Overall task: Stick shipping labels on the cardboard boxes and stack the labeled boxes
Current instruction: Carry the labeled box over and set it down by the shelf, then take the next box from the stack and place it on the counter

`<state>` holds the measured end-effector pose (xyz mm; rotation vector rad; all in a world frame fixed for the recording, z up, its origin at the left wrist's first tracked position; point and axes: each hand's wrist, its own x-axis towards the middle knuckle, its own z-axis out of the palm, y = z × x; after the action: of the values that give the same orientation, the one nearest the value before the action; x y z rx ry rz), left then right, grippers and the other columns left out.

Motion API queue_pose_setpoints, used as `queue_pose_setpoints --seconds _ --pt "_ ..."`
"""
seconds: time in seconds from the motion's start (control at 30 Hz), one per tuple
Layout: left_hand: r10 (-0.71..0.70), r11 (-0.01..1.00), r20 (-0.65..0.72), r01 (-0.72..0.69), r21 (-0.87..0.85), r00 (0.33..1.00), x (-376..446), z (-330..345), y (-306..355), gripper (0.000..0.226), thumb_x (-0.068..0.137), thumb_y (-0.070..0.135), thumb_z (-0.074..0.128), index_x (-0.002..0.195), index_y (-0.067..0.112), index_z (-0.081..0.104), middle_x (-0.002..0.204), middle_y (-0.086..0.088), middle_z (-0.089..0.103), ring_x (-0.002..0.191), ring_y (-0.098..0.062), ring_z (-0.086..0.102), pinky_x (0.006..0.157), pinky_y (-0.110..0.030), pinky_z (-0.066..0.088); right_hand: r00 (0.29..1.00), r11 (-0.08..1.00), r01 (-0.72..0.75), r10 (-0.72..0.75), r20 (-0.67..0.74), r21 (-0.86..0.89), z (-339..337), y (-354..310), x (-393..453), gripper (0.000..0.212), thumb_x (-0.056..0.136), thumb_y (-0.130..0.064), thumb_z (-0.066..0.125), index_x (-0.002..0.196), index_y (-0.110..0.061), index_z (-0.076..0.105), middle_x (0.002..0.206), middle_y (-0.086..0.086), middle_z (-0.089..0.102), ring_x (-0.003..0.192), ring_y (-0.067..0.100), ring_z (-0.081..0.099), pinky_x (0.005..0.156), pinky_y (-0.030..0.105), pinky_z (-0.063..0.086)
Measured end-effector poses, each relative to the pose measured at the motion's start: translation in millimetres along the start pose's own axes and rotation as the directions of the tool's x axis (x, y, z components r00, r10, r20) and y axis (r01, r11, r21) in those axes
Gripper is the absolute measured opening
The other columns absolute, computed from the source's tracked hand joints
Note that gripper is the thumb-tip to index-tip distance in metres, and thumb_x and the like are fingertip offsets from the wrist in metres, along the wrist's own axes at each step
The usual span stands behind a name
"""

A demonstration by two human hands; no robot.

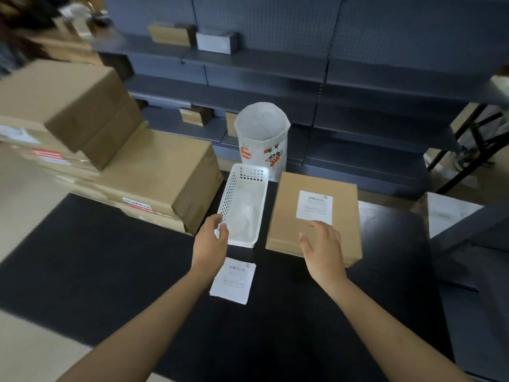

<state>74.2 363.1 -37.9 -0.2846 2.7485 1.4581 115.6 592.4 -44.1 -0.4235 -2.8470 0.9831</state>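
A flat cardboard box (286, 213) lies on the black table (275, 312) at the right, with a white shipping label (314, 207) stuck on its top. My right hand (322, 249) hovers over the box's near edge, fingers spread and holding nothing. My left hand (212, 238) is at the near left corner of a white perforated basket (243, 208), fingers loosely curled, holding nothing. A loose stack of white labels (233, 279) lies on the table between my forearms. Larger cardboard boxes (154, 172) are piled at the left.
A white paper bag (263, 136) with a printed picture stands behind the basket. Dark grey shelves (275, 64) with small boxes fill the back. A black mat (82, 257) covers the floor at the left. A table frame's black legs (473, 150) are at the right.
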Motion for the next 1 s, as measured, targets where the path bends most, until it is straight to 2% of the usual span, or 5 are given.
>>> queue_pose_setpoints --seconds 0.27,0.43,0.57,0.83,1.0 --pt "0.036 0.999 -0.030 -0.036 -0.003 0.999 17.5 -85.9 -61.6 0.030 0.098 0.021 0.048 0.126 0.013 0.053 0.120 -0.002 0.062 0.108 -0.015 0.057 0.089 -0.027 0.044 0.997 0.998 0.057 -0.056 0.046 -0.017 58.1 -76.6 -24.1 0.035 0.098 -0.028 0.051 0.131 -0.015 0.051 0.133 0.002 0.053 0.127 0.019 0.039 0.104 0.025 0.029" --pt "0.075 0.997 0.064 -0.077 0.027 0.995 41.3 -150.6 -100.2 0.033 0.099 0.022 0.048 0.130 0.014 0.051 0.121 0.001 0.060 0.109 -0.011 0.056 0.092 -0.026 0.045 0.996 0.996 -0.078 0.077 0.034 0.033 111.2 -131.4 -46.0 0.038 0.097 -0.033 0.051 0.132 -0.019 0.050 0.135 0.002 0.052 0.124 0.018 0.046 0.101 0.027 0.035" --pt "0.096 0.994 0.079 -0.100 0.046 0.992 56.2 -198.3 -123.9 0.030 0.098 0.021 0.048 0.127 0.012 0.053 0.118 -0.001 0.061 0.107 -0.011 0.056 0.089 -0.023 0.044 0.996 0.993 -0.091 0.090 0.011 0.078 139.6 -172.7 -60.8 0.036 0.097 -0.032 0.053 0.129 -0.016 0.053 0.131 0.002 0.055 0.122 0.018 0.048 0.104 0.031 0.038" --pt "0.021 1.000 0.022 -0.021 -0.005 1.000 77.2 -247.6 -146.2 0.031 0.099 0.023 0.047 0.127 0.012 0.053 0.115 -0.004 0.061 0.107 -0.018 0.058 0.093 -0.033 0.048 0.995 0.994 -0.092 0.090 0.041 0.065 169.2 -216.0 -63.6 0.037 0.096 -0.033 0.053 0.129 -0.017 0.054 0.129 0.001 0.058 0.121 0.018 0.052 0.105 0.035 0.042" --pt "-0.050 0.999 -0.029 0.050 -0.002 0.998 98.2 -276.2 -162.7 0.033 0.099 0.024 0.047 0.128 0.010 0.052 0.119 -0.007 0.061 0.109 -0.020 0.057 0.089 -0.029 0.045 0.995 0.991 -0.098 0.094 0.041 0.091 187.7 -240.4 -54.9 0.037 0.096 -0.031 0.053 0.130 -0.014 0.054 0.130 0.005 0.058 0.123 0.020 0.050 0.106 0.037 0.041"
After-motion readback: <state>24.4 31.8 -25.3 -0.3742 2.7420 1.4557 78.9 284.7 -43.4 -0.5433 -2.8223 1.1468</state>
